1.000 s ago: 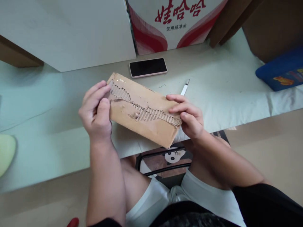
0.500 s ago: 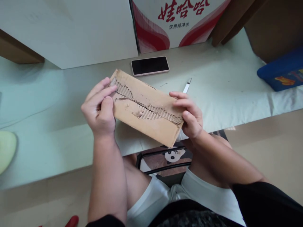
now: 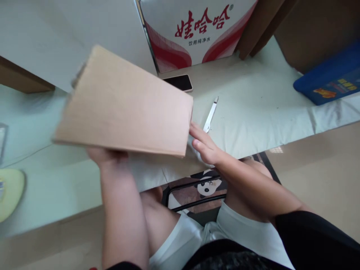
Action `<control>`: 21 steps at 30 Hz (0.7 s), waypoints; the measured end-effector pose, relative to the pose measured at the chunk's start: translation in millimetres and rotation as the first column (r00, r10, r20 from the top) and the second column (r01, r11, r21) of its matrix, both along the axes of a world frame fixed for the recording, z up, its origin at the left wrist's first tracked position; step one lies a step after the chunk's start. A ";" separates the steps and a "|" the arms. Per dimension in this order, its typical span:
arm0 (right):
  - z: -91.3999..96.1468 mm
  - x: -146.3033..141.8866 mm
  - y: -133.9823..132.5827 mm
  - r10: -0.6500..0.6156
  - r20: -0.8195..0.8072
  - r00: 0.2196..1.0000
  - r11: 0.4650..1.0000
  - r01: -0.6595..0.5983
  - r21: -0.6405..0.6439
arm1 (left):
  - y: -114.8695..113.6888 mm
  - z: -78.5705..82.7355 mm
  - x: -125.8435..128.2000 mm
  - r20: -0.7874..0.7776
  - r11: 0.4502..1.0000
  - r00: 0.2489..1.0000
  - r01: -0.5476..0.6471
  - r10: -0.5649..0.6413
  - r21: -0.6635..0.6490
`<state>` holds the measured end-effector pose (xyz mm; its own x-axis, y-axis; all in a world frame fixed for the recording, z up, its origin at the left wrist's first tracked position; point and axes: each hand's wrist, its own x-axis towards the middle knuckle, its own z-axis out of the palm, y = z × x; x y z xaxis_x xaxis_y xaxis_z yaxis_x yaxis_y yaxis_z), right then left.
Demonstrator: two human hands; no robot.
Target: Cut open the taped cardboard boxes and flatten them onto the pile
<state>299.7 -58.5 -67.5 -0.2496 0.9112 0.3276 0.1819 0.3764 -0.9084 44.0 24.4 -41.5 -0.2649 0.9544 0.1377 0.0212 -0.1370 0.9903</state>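
A brown cardboard piece (image 3: 126,103) is lifted toward the camera, its smooth plain face up, slightly blurred. My left hand (image 3: 107,155) is under its near edge and holds it; the fingers are hidden behind the board. My right hand (image 3: 204,144) is just off the board's right corner, its fingers stretched out flat with nothing in them, near the table's front edge. A small white-handled blade (image 3: 210,114) lies on the table just beyond my right hand. A black phone (image 3: 181,82) lies behind the board, partly covered by it.
A pale cloth-covered table (image 3: 267,108) spans the view. A white and red printed carton (image 3: 197,30) stands at the back. A blue package (image 3: 329,77) lies at the right. A pale green object (image 3: 9,191) sits at the left edge. My knees and a black stool frame (image 3: 194,183) show below.
The cardboard has been turned over and raised; its torn corrugated side no longer shows. My right hand has let go of it and opened. The camera has shifted slightly.
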 end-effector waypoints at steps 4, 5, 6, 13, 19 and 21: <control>-1.4 0.5 -2.1 -0.038 0.070 0.997 0.997 0.033 0.073 | -11.5 -4.6 23.6 0.365 0.960 0.931 0.095 0.008 -0.263; -3.0 1.3 -2.5 -0.039 0.074 0.997 0.996 0.032 0.084 | -13.1 -6.5 26.4 0.368 0.938 0.930 0.142 -0.016 -0.317; -4.7 2.1 -2.8 -0.043 0.065 0.997 0.995 0.037 0.094 | -14.2 -8.7 27.9 0.365 0.908 0.929 0.203 -0.061 -0.366; -7.8 7.6 -2.2 -0.171 -0.119 0.978 0.982 0.179 0.066 | -22.6 -14.3 17.0 0.250 0.775 0.887 0.460 -0.387 -0.432; -4.6 25.4 -5.9 -0.301 -0.217 0.929 0.950 0.312 0.016 | -33.5 4.5 7.0 0.226 0.275 0.675 0.551 -0.702 -0.788; -3.5 27.3 -6.0 -0.287 -0.202 0.936 0.955 0.296 0.013 | -27.9 1.2 6.8 0.052 0.449 0.775 0.418 -0.630 -0.790</control>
<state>327.0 -64.4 -71.0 0.0982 0.9185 0.3830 0.1094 0.3726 -0.9215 50.8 -3.5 -40.3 0.2589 0.6826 -0.6834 0.4289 0.5527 0.7146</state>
